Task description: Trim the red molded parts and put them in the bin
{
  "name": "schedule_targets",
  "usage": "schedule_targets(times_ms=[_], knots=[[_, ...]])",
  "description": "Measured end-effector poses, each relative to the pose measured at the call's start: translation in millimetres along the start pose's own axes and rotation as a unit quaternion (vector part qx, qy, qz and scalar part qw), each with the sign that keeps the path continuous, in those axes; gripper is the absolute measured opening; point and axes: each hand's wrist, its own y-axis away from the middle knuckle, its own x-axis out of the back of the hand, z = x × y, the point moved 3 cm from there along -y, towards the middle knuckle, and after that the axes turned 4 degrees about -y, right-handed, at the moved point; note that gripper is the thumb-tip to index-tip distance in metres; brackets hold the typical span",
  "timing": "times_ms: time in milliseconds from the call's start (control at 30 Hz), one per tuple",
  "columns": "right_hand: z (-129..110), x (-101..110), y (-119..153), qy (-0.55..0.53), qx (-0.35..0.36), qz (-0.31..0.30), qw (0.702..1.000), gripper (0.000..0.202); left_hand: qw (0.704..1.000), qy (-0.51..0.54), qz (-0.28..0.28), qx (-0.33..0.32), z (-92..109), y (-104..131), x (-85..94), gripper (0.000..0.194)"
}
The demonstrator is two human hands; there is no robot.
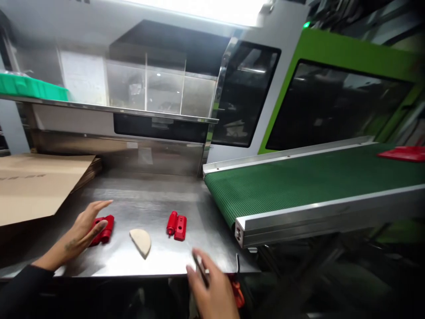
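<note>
My left hand [81, 230] is spread over a pair of red plastic parts [108, 228] at the left of the steel table, fingers straight and thumb apart. Whether it touches them I cannot tell. At the table's front edge, my right hand [214, 283] is closed on a slim dark tool [201, 271] that sticks out between thumb and forefinger; its kind does not show. Two more red plastic parts [175, 226], one rounded and one flat, lie side by side mid-table. Between the two pairs rests a beige half-round pad [141, 242].
A green conveyor belt [285, 181] with metal side rails slopes up to the right, carrying a red piece [403, 153]. Flat cardboard sheets [40, 181] are stacked at the left. A green bin [33, 87] stands on the shelf. Something orange [237, 294] hangs below the table edge.
</note>
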Motion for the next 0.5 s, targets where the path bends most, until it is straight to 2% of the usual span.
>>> schedule_targets(times_ms=[67,133,200,233,300,367,433,500], knots=[[-19.1,6.5,-47.5,0.075,0.023,0.004,0.997,0.059,0.999,0.014,0.035,0.031,16.4,19.1,5.6,0.031],[-31.9,-2.0,-88.8,0.132,0.019,-0.026,0.991,0.069,0.993,0.033,0.058,0.093,40.6,44.2,2.1,0.035],[-36.4,-16.5,-115.0,0.173,0.009,-0.066,0.983,0.069,0.958,0.161,0.093,0.216,64.7,71.2,-11.0,0.027],[-35.7,-22.4,-121.7,0.185,0.006,-0.081,0.979,0.066,0.935,0.233,0.093,0.251,77.4,82.2,-20.7,0.025],[-30.4,-27.5,-123.4,0.191,0.011,-0.098,0.977,0.061,0.909,0.318,0.079,0.258,99.8,96.1,-38.1,0.035],[-22.2,-24.1,-111.6,0.172,0.019,-0.113,0.978,0.063,0.896,0.365,0.075,0.24,112.0,102.3,-50.4,0.041],[-14.0,-17.7,-88.4,0.126,0.026,-0.127,0.984,0.069,0.875,0.415,0.068,0.239,115.0,106.5,-61.9,0.046],[-7.1,-15.4,-56.6,0.073,0.026,-0.14,0.987,0.074,0.833,0.476,0.05,0.278,115.9,113.7,-77.9,0.05]])
